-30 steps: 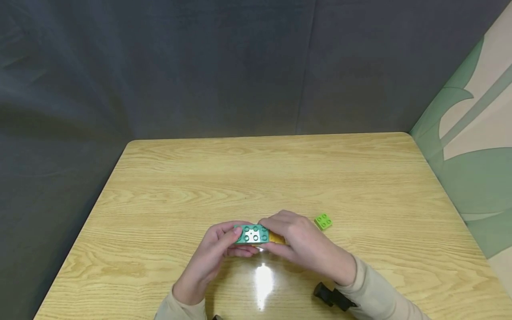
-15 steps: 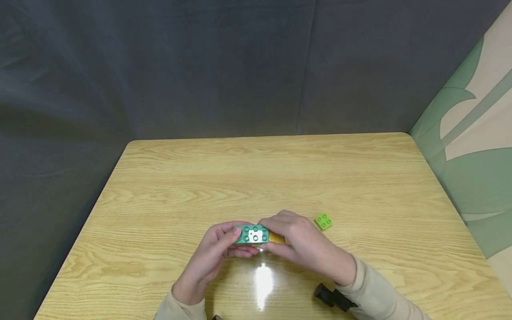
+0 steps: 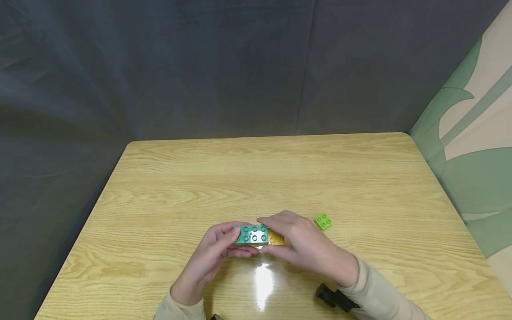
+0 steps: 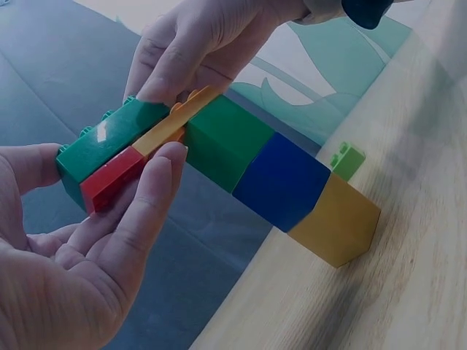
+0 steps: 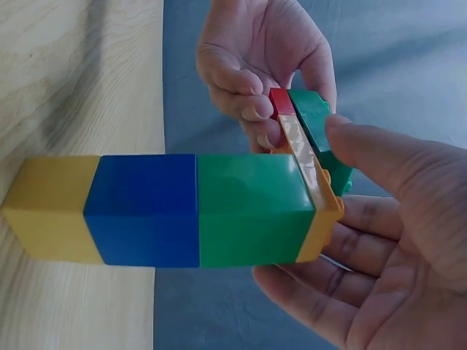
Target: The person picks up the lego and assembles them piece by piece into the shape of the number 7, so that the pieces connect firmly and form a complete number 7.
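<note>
A stack of large toy bricks rises from the table: a yellow block (image 4: 337, 222) at the bottom, a blue block (image 4: 283, 181), then a green block (image 4: 228, 138). On top lies a thin orange plate (image 5: 303, 157) that juts out to the left. Above its left part sits a long teal-green studded brick (image 3: 256, 234), with a thin red piece (image 4: 112, 181) under its outer end. My left hand (image 3: 214, 246) grips that end, thumb on top, fingers below. My right hand (image 3: 300, 238) pinches the green studded brick's right end between thumb and fingers, over the orange plate.
A small lime-green brick (image 3: 323, 221) lies on the wooden table (image 3: 192, 178) just beyond my right hand. A black device (image 3: 335, 298) is strapped at the right wrist. Dark cloth (image 3: 216, 66) hangs behind the table, and a patterned cloth (image 3: 480, 178) borders the right side.
My right hand has shifted very slightly, and a stud of the orange plate now shows beside it. The green studded brick and my left hand have hardly moved.
</note>
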`<action>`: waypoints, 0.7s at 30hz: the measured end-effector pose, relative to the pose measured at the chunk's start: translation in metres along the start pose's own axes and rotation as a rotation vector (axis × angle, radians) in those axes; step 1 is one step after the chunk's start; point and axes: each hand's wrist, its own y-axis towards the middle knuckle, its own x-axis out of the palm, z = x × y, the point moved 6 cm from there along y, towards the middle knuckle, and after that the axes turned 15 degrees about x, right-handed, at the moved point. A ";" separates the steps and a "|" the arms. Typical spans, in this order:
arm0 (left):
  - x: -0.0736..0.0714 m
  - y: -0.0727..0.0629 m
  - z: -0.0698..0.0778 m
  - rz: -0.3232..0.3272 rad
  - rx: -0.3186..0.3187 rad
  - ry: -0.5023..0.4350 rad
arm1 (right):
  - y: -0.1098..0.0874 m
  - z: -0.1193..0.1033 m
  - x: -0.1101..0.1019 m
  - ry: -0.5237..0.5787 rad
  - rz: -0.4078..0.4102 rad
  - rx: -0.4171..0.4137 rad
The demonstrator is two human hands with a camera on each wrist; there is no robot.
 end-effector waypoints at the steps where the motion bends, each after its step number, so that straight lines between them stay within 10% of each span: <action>1: 0.000 0.000 0.000 0.009 -0.010 0.005 | -0.001 0.001 -0.001 0.000 -0.004 0.005; 21: 0.002 0.000 0.001 -0.017 0.007 0.033 | -0.029 0.042 -0.024 0.068 0.121 0.055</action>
